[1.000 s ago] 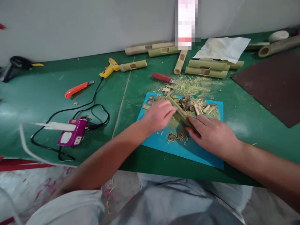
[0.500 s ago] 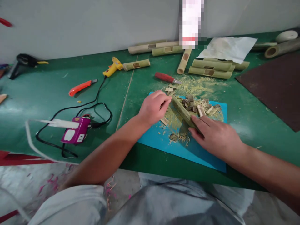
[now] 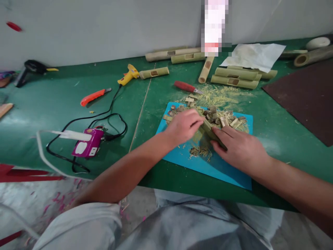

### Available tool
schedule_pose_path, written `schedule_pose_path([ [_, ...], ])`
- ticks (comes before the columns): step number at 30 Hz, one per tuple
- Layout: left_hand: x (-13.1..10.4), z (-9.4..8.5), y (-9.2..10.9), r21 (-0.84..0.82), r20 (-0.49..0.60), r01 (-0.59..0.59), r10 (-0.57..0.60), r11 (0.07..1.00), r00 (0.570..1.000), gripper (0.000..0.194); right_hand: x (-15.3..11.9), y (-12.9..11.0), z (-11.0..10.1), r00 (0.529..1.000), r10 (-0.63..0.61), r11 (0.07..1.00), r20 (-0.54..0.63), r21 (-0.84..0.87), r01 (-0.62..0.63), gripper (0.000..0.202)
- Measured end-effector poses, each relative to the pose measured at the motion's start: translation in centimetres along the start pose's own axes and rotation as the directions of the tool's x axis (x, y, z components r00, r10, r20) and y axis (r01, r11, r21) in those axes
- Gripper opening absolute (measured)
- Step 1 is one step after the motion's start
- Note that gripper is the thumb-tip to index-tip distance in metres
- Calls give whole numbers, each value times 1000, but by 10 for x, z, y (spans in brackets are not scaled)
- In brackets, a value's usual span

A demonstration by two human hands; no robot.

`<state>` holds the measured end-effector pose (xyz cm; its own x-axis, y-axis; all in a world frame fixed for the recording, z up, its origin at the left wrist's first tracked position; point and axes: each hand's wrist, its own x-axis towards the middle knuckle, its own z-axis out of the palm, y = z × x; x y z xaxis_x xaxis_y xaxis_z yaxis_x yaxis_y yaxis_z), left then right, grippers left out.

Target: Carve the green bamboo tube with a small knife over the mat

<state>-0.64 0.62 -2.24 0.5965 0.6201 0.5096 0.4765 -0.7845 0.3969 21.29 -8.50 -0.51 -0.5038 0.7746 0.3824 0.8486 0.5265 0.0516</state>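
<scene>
A green bamboo tube (image 3: 207, 128) lies slanted over the blue mat (image 3: 221, 177), its near end in the grip of my right hand (image 3: 240, 146). My left hand (image 3: 182, 127) is closed in a pinch along the tube's upper left side, close to my right fingers. Whatever the left fingers hold, if anything, is hidden. Around the tube are bamboo chips (image 3: 212, 113) and stringy shavings (image 3: 205, 153). Behind the mat rests a red-handled tool (image 3: 184, 85) with a short metal blade.
Several bamboo tubes with cut slots (image 3: 234, 81) lie at the back, some under white paper (image 3: 253, 57). On the left are a yellow glue gun (image 3: 128, 75), an orange utility knife (image 3: 93, 97) and a purple power adapter (image 3: 88, 143) with cords. A dark brown sheet (image 3: 304, 93) covers the right side.
My left hand has slid down along the bamboo tube toward my right hand. The right hand keeps its grip nearly in place. The view has shifted slightly.
</scene>
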Motion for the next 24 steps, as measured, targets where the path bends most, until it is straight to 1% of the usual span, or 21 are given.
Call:
schedule_pose_path([
  [2,2,1,0,21,33,-23,22,1000,999,18,1,0,1,1000,-16,1000,-23,-1,16,36],
  [5,3,0,-5,81,-36,12,-9,997,999,18,2,1,1,998,-34,999,-54,-4,34,36],
  [6,2,0,-7,81,-33,3,0,997,999,18,2,2,1,997,-38,999,-61,-6,37,35],
  [9,0,0,-8,55,22,-66,65,996,998,19,1,2,2,997,-42,999,-72,-7,42,34],
  [12,-1,0,-5,74,-36,-39,42,996,998,21,0,3,3,997,-43,999,-71,-1,43,35],
  [13,0,1,-4,79,-40,-32,35,996,999,21,0,3,3,996,-48,999,-72,-1,48,35],
  [16,1,1,-1,53,47,-67,64,996,997,21,2,4,3,994,-66,998,-92,-5,66,35],
  [17,1,2,-1,57,37,-59,57,997,998,22,2,4,3,993,-66,998,-97,-7,66,35],
  [20,0,1,1,97,-39,5,-1,995,999,24,2,4,3,994,-64,998,-91,-12,63,35],
  [23,-3,1,2,51,82,-95,91,994,992,24,1,3,3,993,-78,997,-83,-10,78,35],
  [24,-3,1,2,60,70,-106,101,993,992,24,1,3,3,994,-75,997,-77,-8,74,36],
])
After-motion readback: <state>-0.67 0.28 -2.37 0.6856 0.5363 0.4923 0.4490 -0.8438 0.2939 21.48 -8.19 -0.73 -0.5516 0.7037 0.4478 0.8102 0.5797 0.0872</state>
